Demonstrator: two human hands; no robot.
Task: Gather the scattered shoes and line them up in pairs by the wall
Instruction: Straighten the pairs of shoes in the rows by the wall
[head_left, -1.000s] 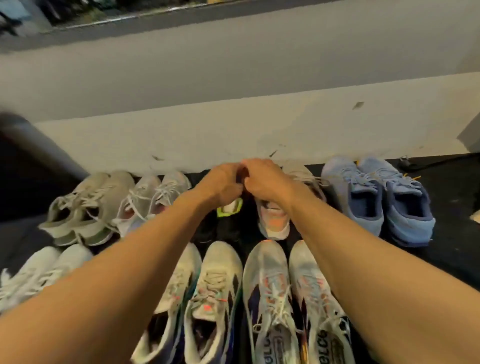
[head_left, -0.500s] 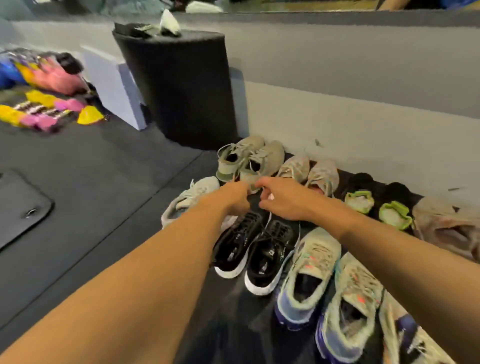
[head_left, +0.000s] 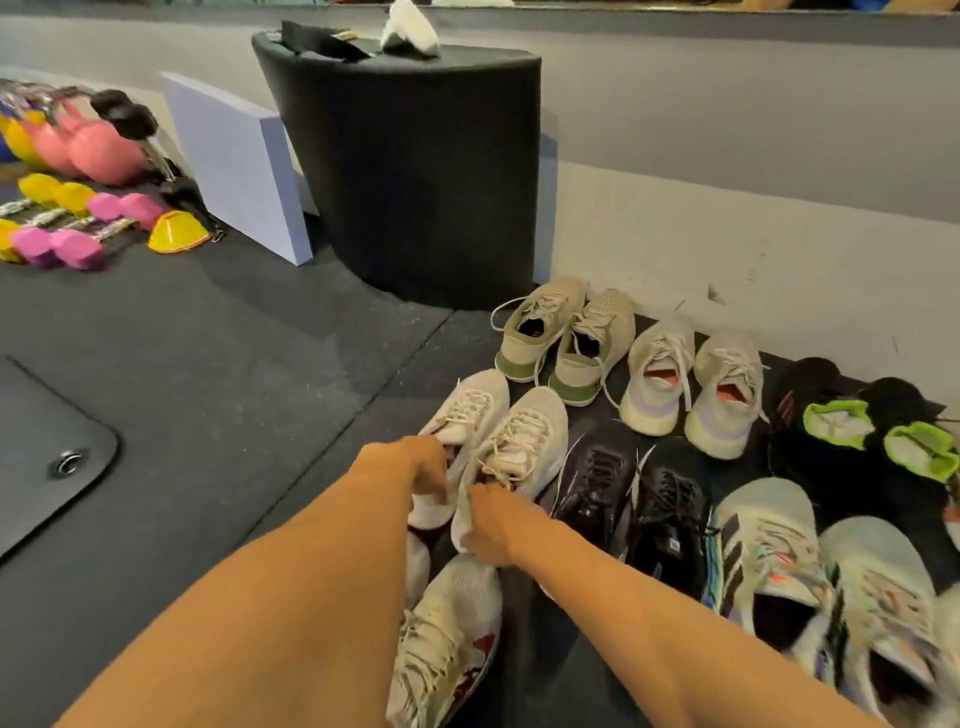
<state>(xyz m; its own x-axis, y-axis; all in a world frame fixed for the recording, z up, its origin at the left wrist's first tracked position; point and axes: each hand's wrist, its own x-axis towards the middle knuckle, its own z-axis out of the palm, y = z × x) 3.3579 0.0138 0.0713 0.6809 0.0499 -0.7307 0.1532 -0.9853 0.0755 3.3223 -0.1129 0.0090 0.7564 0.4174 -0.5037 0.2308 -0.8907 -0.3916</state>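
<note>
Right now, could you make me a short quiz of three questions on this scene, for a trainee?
1. True or false: the beige knit pair with green heels stands beside the black round padded block.
2. Which pair do the left grip and right grip hold? A white mesh lace-up pair; B grey pair with orange lining; C black pair with neon-green lining.
3. Fill in: the glossy lace-up pair right of the white pair is ___.
Key: 1 true; 2 A; 3 black.

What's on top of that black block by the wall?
A flat black item and a crumpled white item lie on the black block; anything beneath them is covered.
</note>
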